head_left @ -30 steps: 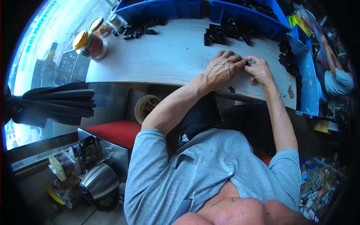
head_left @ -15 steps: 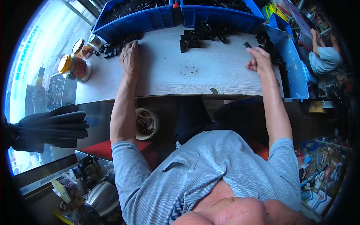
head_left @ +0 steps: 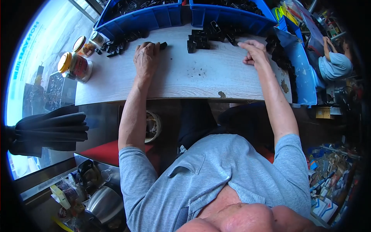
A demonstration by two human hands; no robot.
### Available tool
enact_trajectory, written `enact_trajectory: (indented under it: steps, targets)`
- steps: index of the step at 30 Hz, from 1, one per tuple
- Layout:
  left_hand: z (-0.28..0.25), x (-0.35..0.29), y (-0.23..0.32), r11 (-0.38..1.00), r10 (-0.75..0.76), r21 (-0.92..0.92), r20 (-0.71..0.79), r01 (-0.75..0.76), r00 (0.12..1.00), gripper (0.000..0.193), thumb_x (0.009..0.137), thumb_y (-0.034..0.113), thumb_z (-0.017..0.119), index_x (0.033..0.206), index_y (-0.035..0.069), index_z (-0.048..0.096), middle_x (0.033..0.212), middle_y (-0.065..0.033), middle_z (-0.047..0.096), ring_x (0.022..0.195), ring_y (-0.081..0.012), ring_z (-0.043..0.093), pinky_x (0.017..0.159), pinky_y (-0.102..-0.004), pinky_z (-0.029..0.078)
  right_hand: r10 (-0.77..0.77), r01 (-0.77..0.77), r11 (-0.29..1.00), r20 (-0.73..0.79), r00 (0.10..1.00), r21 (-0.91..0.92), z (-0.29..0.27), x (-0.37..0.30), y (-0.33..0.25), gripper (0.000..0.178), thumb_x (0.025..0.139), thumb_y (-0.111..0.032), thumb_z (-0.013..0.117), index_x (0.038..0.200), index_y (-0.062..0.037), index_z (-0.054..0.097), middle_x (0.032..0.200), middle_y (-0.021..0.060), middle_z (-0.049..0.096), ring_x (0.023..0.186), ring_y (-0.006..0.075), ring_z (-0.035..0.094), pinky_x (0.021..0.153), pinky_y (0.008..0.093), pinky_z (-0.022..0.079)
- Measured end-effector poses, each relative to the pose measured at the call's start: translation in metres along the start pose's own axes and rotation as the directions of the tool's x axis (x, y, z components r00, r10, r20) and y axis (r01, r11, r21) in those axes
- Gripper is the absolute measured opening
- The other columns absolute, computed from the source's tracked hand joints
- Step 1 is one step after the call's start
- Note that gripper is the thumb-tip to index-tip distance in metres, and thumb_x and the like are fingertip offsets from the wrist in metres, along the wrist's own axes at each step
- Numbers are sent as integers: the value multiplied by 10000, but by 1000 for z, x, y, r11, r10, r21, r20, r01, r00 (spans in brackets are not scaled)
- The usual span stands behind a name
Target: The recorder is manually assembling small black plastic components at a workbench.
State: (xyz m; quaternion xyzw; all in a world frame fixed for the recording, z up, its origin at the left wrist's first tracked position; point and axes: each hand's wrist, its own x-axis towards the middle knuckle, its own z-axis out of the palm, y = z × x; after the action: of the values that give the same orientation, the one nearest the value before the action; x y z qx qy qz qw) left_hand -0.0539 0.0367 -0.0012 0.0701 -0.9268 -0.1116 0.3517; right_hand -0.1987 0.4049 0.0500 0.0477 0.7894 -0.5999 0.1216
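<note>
My left hand is closed on a small black plastic part that sticks out past its fingertips, just above the table. At the right, my right hand has its index finger stretched toward the middle and its other fingers curled; whether anything is pinched in it is hidden. Near that fingertip lies the right end of a group of black plastic parts, partly stacked in neat rows. Loose black parts lie to the left of my left hand.
Two blue bins of black parts line the table's back edge. A light blue bin stands at the right, beside more black parts. Jars stand at the left. A person works beyond the right side.
My left hand has moved right, off the loose parts, and now shows a black part. My right hand has shifted left; the black part at its fingertips is no longer visible.
</note>
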Motion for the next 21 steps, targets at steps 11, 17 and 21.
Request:
enact_trajectory:
  steps: [11,17,21]
  targets:
    - [-10,-14,22,991,124,-62,82,-119,989,303,902,80,652,1202,72,698,1080,-137,736,993,-343,668,918,-432,526,-44,38,984,-36,998,-176,31,13,2,321,851,-274,777,1105,-87,720,718,15,578,489,95,529,419,292,501]
    - [-21,-28,51,956,98,-286,99,-66,990,294,918,73,673,1211,69,693,1067,-136,733,883,-287,697,782,-386,573,92,-89,990,17,996,-113,13,-12,0,238,866,-280,765,1028,-111,724,591,-20,509,451,91,512,430,299,520]
    - [-15,-36,93,880,125,-471,104,-62,987,312,922,63,685,1234,68,692,1067,-131,736,862,-240,712,707,-332,593,131,-112,981,114,985,-156,2,-32,-2,275,849,-267,783,1055,-103,705,536,-37,471,431,88,516,434,297,520]
